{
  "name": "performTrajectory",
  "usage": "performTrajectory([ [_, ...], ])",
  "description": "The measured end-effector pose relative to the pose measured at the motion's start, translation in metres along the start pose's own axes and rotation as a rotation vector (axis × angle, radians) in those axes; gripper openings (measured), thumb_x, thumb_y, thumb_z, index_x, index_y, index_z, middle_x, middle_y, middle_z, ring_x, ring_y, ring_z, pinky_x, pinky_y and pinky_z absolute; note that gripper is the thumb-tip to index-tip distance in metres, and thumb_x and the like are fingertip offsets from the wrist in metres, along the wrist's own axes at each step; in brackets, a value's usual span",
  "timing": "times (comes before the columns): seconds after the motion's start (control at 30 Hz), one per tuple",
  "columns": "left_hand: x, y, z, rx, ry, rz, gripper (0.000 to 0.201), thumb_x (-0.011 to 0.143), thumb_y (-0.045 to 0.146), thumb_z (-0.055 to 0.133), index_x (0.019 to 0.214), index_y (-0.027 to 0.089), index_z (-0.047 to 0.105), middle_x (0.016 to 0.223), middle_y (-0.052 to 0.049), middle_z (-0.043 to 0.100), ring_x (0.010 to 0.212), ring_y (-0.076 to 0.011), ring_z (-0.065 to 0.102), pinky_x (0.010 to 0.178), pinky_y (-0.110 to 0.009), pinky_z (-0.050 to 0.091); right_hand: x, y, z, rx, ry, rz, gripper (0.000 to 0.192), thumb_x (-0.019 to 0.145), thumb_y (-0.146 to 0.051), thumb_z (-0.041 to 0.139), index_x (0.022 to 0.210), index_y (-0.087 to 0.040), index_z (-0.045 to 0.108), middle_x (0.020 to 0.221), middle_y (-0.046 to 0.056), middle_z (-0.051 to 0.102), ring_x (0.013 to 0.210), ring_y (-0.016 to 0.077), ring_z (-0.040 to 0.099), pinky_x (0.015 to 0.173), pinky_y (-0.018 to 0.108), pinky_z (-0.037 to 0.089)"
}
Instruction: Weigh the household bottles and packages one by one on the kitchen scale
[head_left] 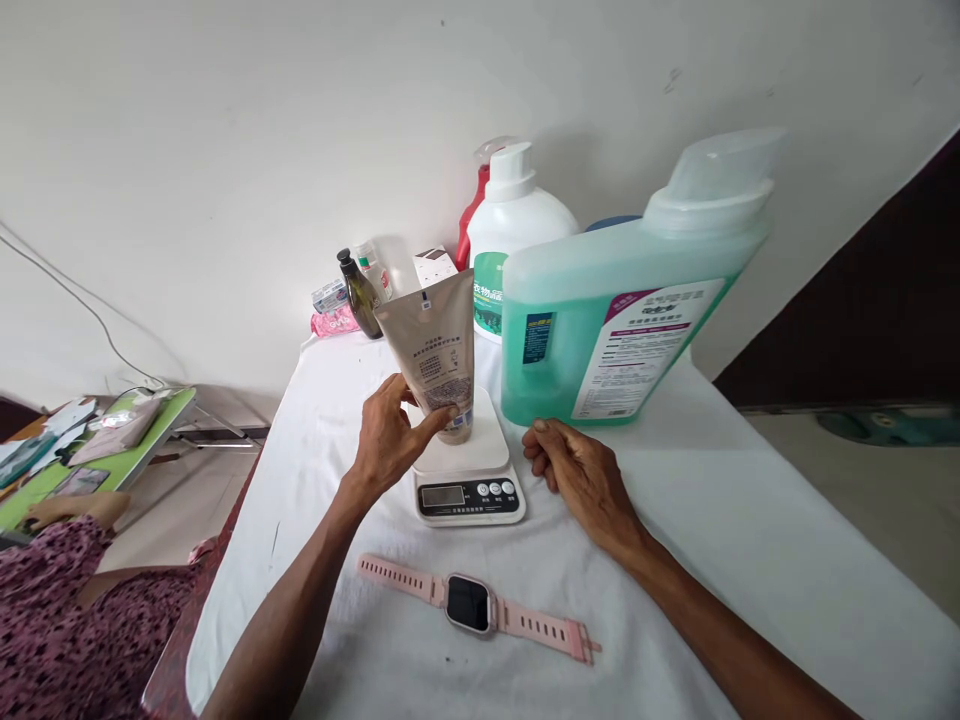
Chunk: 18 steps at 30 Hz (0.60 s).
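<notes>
My left hand (397,430) is closed around the lower part of a beige squeeze tube (435,340), thumb across its printed side. The tube stands cap end down over the platform of a white digital scale (469,465), leaning slightly. The scale's display looks blank. To the right of the scale, my right hand (574,470) rests on the white cloth with its fingers curled in and nothing visible in them. Just behind that hand stands a large bottle of green liquid (577,310). A pink-strapped smartwatch (470,604) lies face up in front of the scale.
Behind the tube are a white detergent jug (517,215), a red spray bottle (472,215), a dark pump bottle (360,295) and a pink packet (335,321). At left, a person in a patterned garment (82,620) sits by a green table (146,440). A wall closes off the back.
</notes>
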<state>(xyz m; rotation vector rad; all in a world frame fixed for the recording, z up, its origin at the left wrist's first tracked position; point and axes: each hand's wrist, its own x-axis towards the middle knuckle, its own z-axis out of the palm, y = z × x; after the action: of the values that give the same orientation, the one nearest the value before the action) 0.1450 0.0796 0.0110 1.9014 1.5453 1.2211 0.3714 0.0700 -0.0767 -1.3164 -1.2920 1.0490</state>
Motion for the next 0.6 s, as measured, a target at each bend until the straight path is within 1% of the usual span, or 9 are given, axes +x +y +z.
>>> performTrajectory([
  [0.1,0.004,0.0,0.002,-0.135,0.032,-0.076,0.019,0.081,0.035,0.083,0.092,0.021,0.079,0.096,-0.005,0.079,0.079,-0.0189,0.069,0.064,-0.03,0.055,0.0,0.001,0.0,-0.001,0.009,0.004,0.071,0.089,-0.087,0.05,0.075,-0.019,0.068,0.064,0.005,0.065,0.051,0.0141,0.052,0.05,0.029,0.043],
  [0.17,0.015,-0.001,0.003,-0.224,0.099,-0.111,0.021,0.081,0.037,0.082,0.09,0.019,0.077,0.091,-0.005,0.079,0.074,-0.0177,0.068,0.063,-0.03,0.057,0.001,0.001,0.001,0.001,0.004,0.005,0.072,0.088,-0.088,0.05,0.075,-0.019,0.068,0.066,0.005,0.065,0.052,0.0143,0.052,0.049,0.029,0.042],
  [0.2,0.023,-0.001,0.002,-0.244,0.144,-0.106,0.022,0.081,0.038,0.082,0.089,0.019,0.076,0.088,-0.004,0.079,0.071,-0.0172,0.067,0.062,-0.03,0.057,0.001,0.001,0.001,0.003,0.0,0.006,0.072,0.088,-0.088,0.05,0.076,-0.019,0.068,0.067,0.005,0.065,0.052,0.0144,0.052,0.049,0.029,0.042],
  [0.27,0.047,-0.003,0.003,-0.239,0.22,-0.055,0.023,0.079,0.038,0.083,0.089,0.019,0.075,0.088,-0.005,0.079,0.073,-0.0179,0.068,0.062,-0.029,0.057,0.001,0.001,0.0,0.004,-0.003,0.004,0.071,0.088,-0.087,0.05,0.076,-0.02,0.068,0.067,0.005,0.066,0.053,0.0146,0.053,0.049,0.029,0.043],
  [0.33,0.074,-0.007,0.008,-0.208,0.24,0.011,0.024,0.078,0.038,0.084,0.091,0.019,0.076,0.092,-0.006,0.08,0.078,-0.0195,0.07,0.064,-0.03,0.058,0.001,0.001,0.0,-0.002,0.0,-0.002,0.071,0.089,-0.087,0.05,0.075,-0.02,0.068,0.068,0.005,0.066,0.053,0.0149,0.054,0.05,0.029,0.043],
  [0.4,0.098,-0.014,0.02,-0.181,0.211,0.036,0.024,0.078,0.037,0.085,0.092,0.019,0.076,0.093,-0.006,0.079,0.078,-0.0197,0.07,0.067,-0.031,0.059,0.001,0.001,0.0,-0.011,0.002,-0.003,0.07,0.09,-0.086,0.05,0.075,-0.02,0.068,0.068,0.005,0.066,0.054,0.0151,0.055,0.051,0.029,0.045],
  [0.47,0.115,-0.023,0.038,-0.164,0.164,0.004,0.024,0.078,0.036,0.085,0.091,0.019,0.075,0.09,-0.006,0.078,0.076,-0.0194,0.069,0.068,-0.032,0.06,0.001,0.001,-0.001,-0.016,-0.001,0.003,0.069,0.091,-0.085,0.049,0.075,-0.02,0.068,0.068,0.006,0.066,0.054,0.0154,0.055,0.052,0.029,0.045],
  [0.53,0.125,-0.031,0.06,-0.135,0.114,-0.058,0.021,0.079,0.032,0.085,0.092,0.019,0.074,0.088,-0.005,0.077,0.075,-0.0196,0.068,0.069,-0.033,0.059,0.001,0.002,-0.001,-0.016,-0.009,0.012,0.069,0.091,-0.085,0.049,0.076,-0.02,0.068,0.068,0.006,0.066,0.054,0.0154,0.055,0.051,0.029,0.046],
  [0.6,0.128,-0.037,0.082,-0.089,0.073,-0.106,0.017,0.079,0.025,0.084,0.09,0.019,0.073,0.087,-0.004,0.075,0.076,-0.0201,0.068,0.071,-0.034,0.059,0.001,0.002,-0.002,-0.017,-0.013,0.022,0.069,0.092,-0.084,0.049,0.077,-0.02,0.068,0.067,0.005,0.066,0.054,0.0153,0.054,0.051,0.029,0.046],
])
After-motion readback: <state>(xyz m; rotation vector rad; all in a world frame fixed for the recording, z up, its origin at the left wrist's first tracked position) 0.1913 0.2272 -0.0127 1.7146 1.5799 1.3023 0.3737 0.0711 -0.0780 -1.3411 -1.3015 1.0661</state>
